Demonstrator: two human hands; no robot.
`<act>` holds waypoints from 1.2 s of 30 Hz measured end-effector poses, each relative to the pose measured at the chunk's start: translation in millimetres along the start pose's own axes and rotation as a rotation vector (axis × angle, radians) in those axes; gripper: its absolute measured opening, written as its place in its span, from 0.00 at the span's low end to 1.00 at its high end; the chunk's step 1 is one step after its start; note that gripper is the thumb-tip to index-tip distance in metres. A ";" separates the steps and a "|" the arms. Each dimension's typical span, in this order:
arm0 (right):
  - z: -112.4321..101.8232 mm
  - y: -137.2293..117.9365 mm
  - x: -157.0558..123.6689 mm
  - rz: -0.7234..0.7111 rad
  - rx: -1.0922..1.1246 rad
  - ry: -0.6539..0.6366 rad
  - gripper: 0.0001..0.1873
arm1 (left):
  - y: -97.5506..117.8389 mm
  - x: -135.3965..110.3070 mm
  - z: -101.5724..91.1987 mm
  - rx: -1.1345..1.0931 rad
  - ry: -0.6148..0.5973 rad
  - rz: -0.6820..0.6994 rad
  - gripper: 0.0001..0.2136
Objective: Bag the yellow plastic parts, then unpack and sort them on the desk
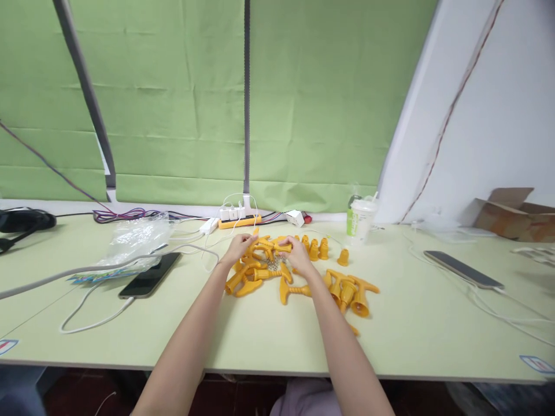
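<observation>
Over the pile in the middle of the table, my left hand is closed on a yellow plastic T-handled piece. My right hand pinches a yellow plastic piece at its cup-like end; whether both hands grip one and the same piece I cannot tell. Small shiny metal parts lie scattered below, between the hands. Around them are more yellow T-handled pieces, some with flared cup ends, to the right of my right forearm. Several small yellow caps stand in rows beyond my right hand.
A phone and a clear plastic bag lie left, with a grey cable crossing there. At the back stand a power strip and a plastic cup. Right are another phone and an open cardboard box.
</observation>
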State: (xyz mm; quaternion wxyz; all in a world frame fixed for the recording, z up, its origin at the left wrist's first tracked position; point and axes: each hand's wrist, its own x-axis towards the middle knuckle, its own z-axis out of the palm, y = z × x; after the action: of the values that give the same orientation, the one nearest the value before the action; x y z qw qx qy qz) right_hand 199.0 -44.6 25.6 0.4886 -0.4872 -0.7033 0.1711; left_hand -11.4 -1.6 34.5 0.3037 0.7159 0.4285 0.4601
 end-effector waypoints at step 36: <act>-61.6 -3.4 -21.4 0.532 -0.804 0.049 0.23 | -11.9 83.6 15.7 0.240 0.176 -0.255 0.21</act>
State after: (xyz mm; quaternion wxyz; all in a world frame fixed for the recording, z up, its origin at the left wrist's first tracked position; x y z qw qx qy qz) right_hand 250.8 -79.0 45.5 0.2173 -0.8042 -0.5531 -0.0067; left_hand 16.6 77.7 51.7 0.2333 0.6438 0.5925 0.4243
